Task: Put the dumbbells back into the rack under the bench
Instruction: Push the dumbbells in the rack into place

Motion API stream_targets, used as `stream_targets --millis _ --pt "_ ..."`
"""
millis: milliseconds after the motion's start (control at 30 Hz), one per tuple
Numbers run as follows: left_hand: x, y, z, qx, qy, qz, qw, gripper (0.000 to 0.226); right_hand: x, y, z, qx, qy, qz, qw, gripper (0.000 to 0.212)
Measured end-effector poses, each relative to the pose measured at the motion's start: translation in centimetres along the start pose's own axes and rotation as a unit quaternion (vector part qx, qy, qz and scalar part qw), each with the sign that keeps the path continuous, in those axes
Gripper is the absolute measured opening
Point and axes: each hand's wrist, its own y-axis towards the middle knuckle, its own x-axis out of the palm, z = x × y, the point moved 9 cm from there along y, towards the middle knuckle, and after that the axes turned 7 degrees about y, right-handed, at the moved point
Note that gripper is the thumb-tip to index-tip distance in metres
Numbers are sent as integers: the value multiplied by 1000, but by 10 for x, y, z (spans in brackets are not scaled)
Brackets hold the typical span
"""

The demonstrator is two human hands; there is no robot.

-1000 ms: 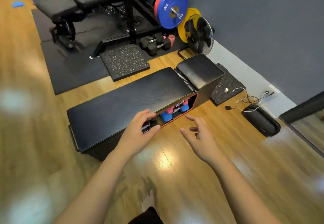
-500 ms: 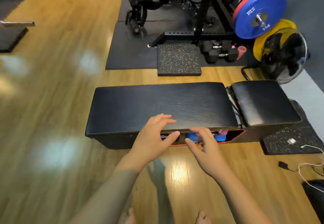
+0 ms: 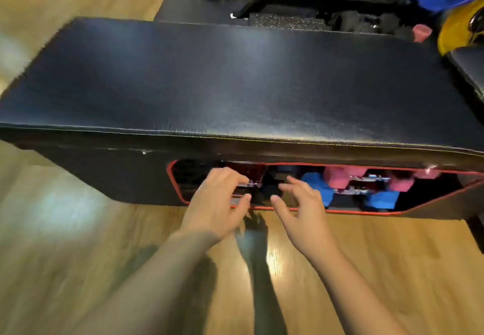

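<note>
Step in hand: both hands are at the red-trimmed opening [image 3: 429, 210] in the side of the long black padded bench [image 3: 235, 80]; this looks like the settling of a dumbbell into the left part of the rack, or a reach for it, and the blur does not let me say which.
Dumbbells in the rack: a blue hex-headed dumbbell [image 3: 318, 188] and a pink hex-headed dumbbell [image 3: 337, 177] lie on their sides in the right part of the opening, their chrome handles running left to right, the pink above the blue.
Dark dumbbell: a black one with a chrome handle [image 3: 247, 184] sits in the left part, just under the left fingertips.
Left hand [image 3: 217, 203]: palm down, fingers bent over the chrome handle and touching it, thumb spread below; a closed grip cannot be confirmed.
Right hand [image 3: 301, 209]: fingers spread and loosely bent, thumb out, holding nothing, just in front of the opening beside the blue head.
Next move calls for: seating the black dumbbell level in its slot, clear of the blue head, then drawing the fingers out under the bench edge.
Floor: glossy wooden boards [image 3: 78, 256].
</note>
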Motion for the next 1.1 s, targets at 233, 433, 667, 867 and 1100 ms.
stream_targets --millis 233,433,667,867,1100 --pt "64 19 -53 -26 184 133 974 50 43 47 52 3 -145 130 981 92" --pt "73 39 -67 -101 232 224 941 84 55 79 64 14 -145 184 972 113" --pt "67 41 -125 -242 157 177 941 115 59 85 71 40 -64 195 978 113" --pt "72 54 -139 -245 112 108 957 109 61 90 70 46 -38 205 977 103" --pt "72 54 -138 -252 126 88 955 97 60 90 70 54 -38 210 976 99"
